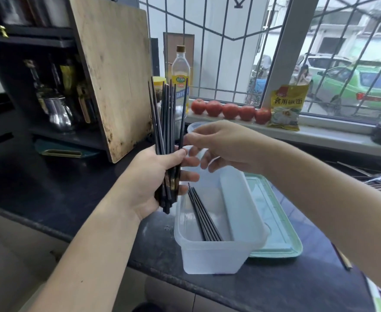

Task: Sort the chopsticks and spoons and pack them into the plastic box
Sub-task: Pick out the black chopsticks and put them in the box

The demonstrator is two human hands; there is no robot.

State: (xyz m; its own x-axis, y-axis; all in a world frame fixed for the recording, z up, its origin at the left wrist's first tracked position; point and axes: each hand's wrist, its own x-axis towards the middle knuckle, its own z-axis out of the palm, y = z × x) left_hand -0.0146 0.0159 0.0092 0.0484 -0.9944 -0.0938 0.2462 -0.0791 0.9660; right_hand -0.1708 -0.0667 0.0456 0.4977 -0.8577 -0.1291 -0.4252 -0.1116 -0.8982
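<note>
— Fingers of the left hand curl round a bundle of dark chopsticks, thumb across the front, the sticks standing nearly upright and fanning apart at their tips.

— And the right hand?

— It reaches across from the right, fingers loosely bent and slightly spread, fingertips at the bundle just above the left thumb. Whether it actually pinches a stick I cannot tell (that spot is blurred).

— Where is the plastic box?

— On the dark counter, directly below and to the right of the bundle, open at the top. A few chopsticks in the box lie lengthwise along its left side; the right part of its floor is bare. Its near wall sits close to the counter's front edge.

— Around it?

— A pale green lid lies flat, touching the box's right side. Spoons and more chopsticks rest well apart at the far right. Left of the bundle a wooden cutting board leans against a dark shelf. Behind stand an oil bottle, then a row of tomatoes and a yellow packet on the windowsill.
</note>
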